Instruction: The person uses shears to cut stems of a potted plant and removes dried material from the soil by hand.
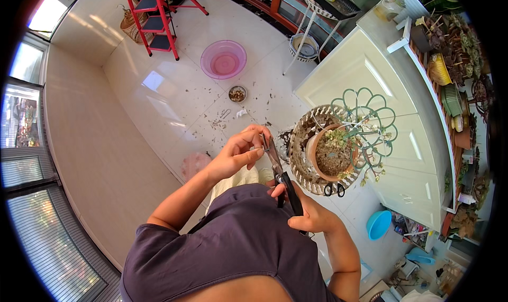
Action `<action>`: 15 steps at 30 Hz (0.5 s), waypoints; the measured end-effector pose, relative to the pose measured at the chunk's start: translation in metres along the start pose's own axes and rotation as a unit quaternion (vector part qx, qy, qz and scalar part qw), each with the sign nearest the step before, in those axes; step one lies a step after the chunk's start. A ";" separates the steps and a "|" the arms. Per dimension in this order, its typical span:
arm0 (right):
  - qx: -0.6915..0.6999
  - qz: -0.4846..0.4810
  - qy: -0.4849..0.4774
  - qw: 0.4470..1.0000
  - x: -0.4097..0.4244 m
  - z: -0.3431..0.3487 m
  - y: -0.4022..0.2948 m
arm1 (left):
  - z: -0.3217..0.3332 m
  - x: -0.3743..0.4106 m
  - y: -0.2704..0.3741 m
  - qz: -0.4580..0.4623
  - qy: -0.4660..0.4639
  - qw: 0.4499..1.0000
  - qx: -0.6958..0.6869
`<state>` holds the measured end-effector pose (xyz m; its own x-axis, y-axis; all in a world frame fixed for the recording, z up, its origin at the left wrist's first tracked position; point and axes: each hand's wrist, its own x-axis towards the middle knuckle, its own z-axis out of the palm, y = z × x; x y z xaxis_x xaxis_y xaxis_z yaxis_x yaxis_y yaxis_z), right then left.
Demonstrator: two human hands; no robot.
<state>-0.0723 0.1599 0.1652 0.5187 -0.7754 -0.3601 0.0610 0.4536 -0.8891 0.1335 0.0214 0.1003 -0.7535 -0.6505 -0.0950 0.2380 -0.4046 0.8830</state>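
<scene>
My right hand (pixel 311 212) grips pruning shears (pixel 274 159) by their black handles, the blades pointing away from my body. At the blade tips, my left hand (pixel 240 149) has its thumb and fingers bent close around the metal. Whether something thin is pinched there is too small to tell. To the right of the shears, a terracotta pot (pixel 311 151) of soil holds a succulent (pixel 337 138) with pale green leaves. A green flower-shaped wire trellis (pixel 391 133) rises from the pot. Beneath the pot is a round, patterned stand (pixel 299 175), with black-handled scissors (pixel 334 189) at its near edge.
Ahead on the tiled floor are a pink basin (pixel 223 60), a small bowl (pixel 237 94) with brownish bits, and scattered dry debris. A red step ladder (pixel 156 24) stands far left. Cream cabinets (pixel 369 76) line the right, near a blue basin (pixel 378 224).
</scene>
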 end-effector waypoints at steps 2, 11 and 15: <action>0.000 0.003 -0.002 1.000 0.000 0.000 -0.001 | 0.000 0.000 -0.003 -0.001 0.002 0.999 -0.039; 0.036 0.013 -0.003 0.999 -0.002 0.001 0.001 | -0.002 0.001 0.000 -0.028 -0.102 0.992 -0.072; 0.082 0.005 0.001 0.997 -0.005 0.006 0.005 | -0.006 0.004 0.001 -0.039 -0.125 0.989 -0.066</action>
<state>-0.0697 0.1688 0.1642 0.5180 -0.7715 -0.3693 0.1952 0.5270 -0.8271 0.1344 0.0152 0.0979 -0.8965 -0.4420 -0.0300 0.2383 -0.5384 0.8083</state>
